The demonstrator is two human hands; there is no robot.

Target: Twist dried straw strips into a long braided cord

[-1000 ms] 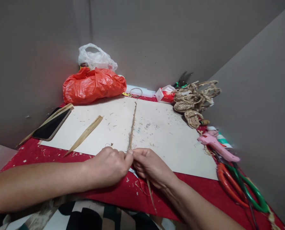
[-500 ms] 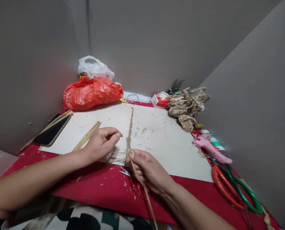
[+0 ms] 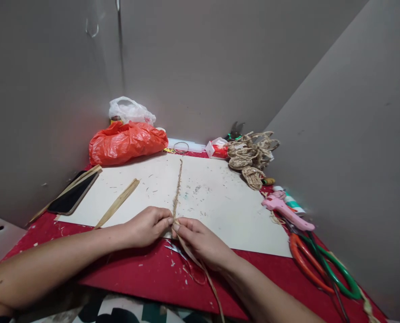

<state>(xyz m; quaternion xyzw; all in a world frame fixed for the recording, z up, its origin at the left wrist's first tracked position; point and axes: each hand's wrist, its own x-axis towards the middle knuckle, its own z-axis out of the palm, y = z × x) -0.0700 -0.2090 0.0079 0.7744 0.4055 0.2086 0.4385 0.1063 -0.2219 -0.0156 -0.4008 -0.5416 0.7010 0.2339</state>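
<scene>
A thin braided straw cord (image 3: 178,188) runs straight away from my hands across a white board (image 3: 216,215). At the cord's near end, my left hand (image 3: 154,226) pinches it between thumb and forefinger. My right hand (image 3: 196,237) grips the same spot from the other side, the two sets of fingertips nearly touching. From under my right fingers a loose flat straw strand (image 3: 208,278) trails down over the table's front edge. Beyond my left wrist lies a flat dried leaf strip (image 3: 117,204). The fingertips hide the exact crossing of the strands.
A phone (image 3: 73,195) lies at the left and an orange plastic bag (image 3: 127,143) at the back left. Woven cord bundles (image 3: 250,157), a pink glue gun (image 3: 289,213) and scissors with orange and green handles (image 3: 307,264) line the right side. Grey panels enclose the table.
My left hand has moved right and down to the cord's near end and closed there. My right hand stays on it. The whole view has shifted slightly.
</scene>
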